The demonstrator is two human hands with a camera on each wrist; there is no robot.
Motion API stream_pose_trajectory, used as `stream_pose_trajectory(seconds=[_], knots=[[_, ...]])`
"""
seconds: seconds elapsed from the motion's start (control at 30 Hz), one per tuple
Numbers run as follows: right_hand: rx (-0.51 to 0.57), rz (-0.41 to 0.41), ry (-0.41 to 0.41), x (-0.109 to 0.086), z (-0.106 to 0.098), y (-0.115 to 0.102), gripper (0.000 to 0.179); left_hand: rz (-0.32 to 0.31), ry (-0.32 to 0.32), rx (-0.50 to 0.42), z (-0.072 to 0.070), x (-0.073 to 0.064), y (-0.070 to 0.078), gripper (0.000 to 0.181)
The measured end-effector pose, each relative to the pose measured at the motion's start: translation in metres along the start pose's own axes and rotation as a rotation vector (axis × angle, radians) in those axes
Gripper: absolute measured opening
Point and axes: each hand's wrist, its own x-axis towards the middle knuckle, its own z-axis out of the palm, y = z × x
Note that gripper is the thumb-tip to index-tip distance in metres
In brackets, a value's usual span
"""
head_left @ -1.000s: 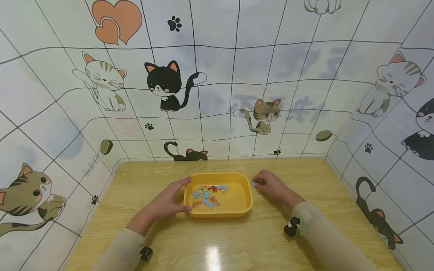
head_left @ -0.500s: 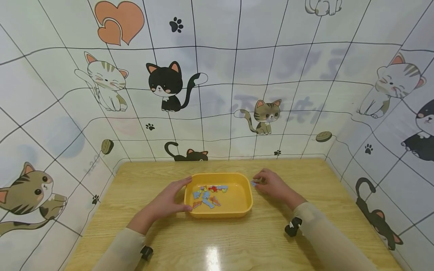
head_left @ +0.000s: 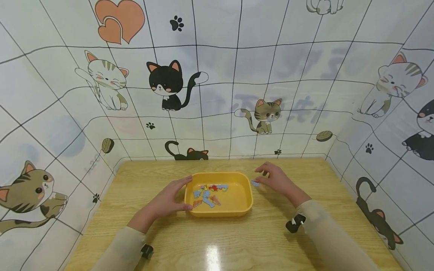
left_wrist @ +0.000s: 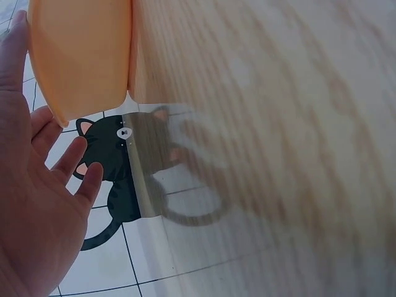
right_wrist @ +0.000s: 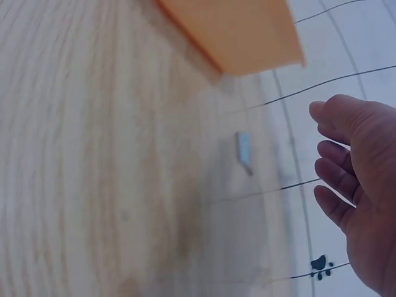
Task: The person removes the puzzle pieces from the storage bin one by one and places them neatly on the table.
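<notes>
On the wooden surface [head_left: 183,241], a small blue piece [head_left: 255,183] lies just beside the right end of the yellow tray [head_left: 234,201], nearer the back edge than the front. The right hand [head_left: 278,180] is beside it, fingers parted and loosely bent (whether the thumb touches it, I can't tell); the left hand [head_left: 168,198] grips the tray's left end. Wood stretches from the tray towards both side edges, with a narrower strip behind. Faint grey lettering [head_left: 306,105] on the cat-print backdrop [head_left: 217,101] is too blurred to read
</notes>
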Motion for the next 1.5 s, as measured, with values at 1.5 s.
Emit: stream_pose_trajectory(seconds=[1.5], knots=[[-0.13, -0.202, -0.52, 0.034, 0.091, -0.107, 0.044, 0.021, -0.009, 0.014, -0.002, 0.003, -0.001, 0.103]])
